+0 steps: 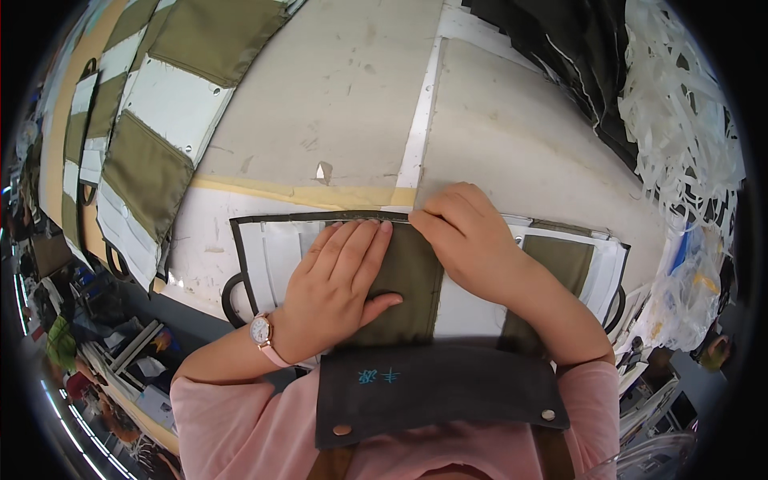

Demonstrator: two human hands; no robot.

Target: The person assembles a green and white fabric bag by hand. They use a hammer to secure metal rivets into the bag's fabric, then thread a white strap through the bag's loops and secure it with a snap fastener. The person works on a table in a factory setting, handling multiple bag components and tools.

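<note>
A sewn fabric panel (412, 284) with olive green and white sections lies on the table in front of me. Dark binding (312, 216) runs along its far edge, and a dark loop (230, 300) sticks out at its left side. Flat on the panel's left part rests my left hand (332, 276), fingers stretched toward the bound edge and thumb apart. My right hand (468, 240) is closed in a pinch at the middle of that same edge, holding the binding. Its fingertips partly hide the spot they grip.
Stacked olive and white panels (152, 152) lie at the left. Dark fabric (560, 56) is heaped at the far right, beside a tangle of white strips (676, 112). Clear plastic bags (688, 288) hang at the right edge. A yellow strip (296, 194) crosses the table (320, 96).
</note>
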